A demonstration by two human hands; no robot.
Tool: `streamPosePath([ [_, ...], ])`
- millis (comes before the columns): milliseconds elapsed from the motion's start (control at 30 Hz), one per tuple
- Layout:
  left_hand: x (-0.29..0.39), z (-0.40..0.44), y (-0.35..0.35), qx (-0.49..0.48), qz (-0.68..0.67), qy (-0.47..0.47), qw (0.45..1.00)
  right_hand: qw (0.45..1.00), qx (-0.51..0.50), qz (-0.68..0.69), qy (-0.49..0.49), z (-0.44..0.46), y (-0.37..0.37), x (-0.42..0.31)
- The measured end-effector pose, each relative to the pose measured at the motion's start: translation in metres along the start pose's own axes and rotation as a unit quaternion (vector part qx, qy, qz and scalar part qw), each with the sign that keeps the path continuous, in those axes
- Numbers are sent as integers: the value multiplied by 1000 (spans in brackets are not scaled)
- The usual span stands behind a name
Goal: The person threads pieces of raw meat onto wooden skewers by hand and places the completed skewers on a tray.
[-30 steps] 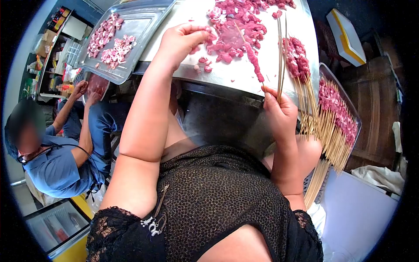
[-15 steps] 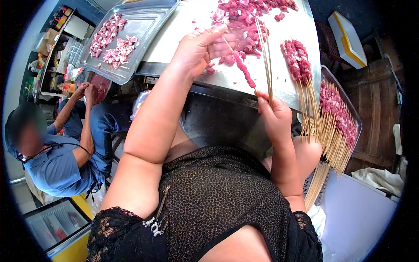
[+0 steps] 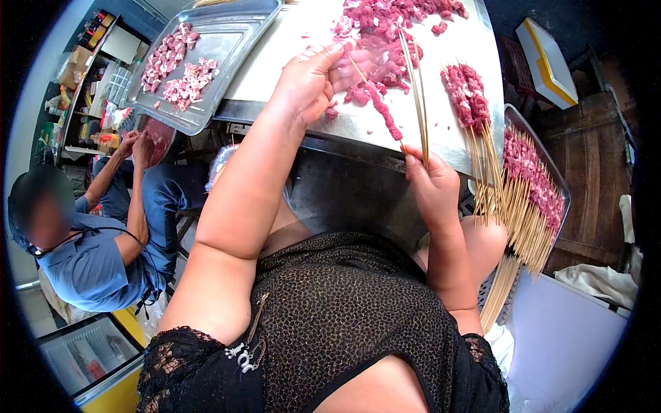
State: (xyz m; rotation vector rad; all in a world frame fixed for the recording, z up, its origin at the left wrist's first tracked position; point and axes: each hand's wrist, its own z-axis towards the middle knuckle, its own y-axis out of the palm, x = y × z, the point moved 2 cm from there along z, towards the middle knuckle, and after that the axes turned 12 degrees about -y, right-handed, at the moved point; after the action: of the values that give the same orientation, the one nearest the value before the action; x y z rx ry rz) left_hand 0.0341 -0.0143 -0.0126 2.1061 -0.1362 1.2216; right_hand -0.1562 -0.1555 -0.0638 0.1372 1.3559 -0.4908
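Observation:
My right hand (image 3: 437,189) is closed around the lower ends of a meat skewer (image 3: 380,110) and several bare bamboo skewers (image 3: 417,96), which rise side by side from the fist. Pink meat pieces are threaded along the slanting skewer, and its bare tip points toward my left hand (image 3: 310,79). That hand is palm up at the tip, thumb apart and fingers stretched out, partly blurred; whether a finger touches the tip I cannot tell. Behind them a heap of raw meat pieces (image 3: 382,45) lies on the white tabletop (image 3: 268,65).
Finished meat skewers (image 3: 468,96) lie at the table's right edge, handles overhanging. A tray (image 3: 566,189) beyond holds many more. At left stands a metal tray (image 3: 231,51) with paler meat chunks (image 3: 189,82). A seated person (image 3: 96,255) in blue is at left, hands together.
Very little differs. My left hand has shifted slightly, and the bare skewers in my right hand lean a bit further left.

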Motion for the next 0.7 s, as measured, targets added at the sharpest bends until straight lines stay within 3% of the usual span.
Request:
streamPosePath([
  [467,-1,-12,11,-22,3,-20,1000,998,9,-45,-48,2,-2,-5],
  [700,-2,-12,12,-72,14,-18,997,996,0,85,33,1,-1,2],
])
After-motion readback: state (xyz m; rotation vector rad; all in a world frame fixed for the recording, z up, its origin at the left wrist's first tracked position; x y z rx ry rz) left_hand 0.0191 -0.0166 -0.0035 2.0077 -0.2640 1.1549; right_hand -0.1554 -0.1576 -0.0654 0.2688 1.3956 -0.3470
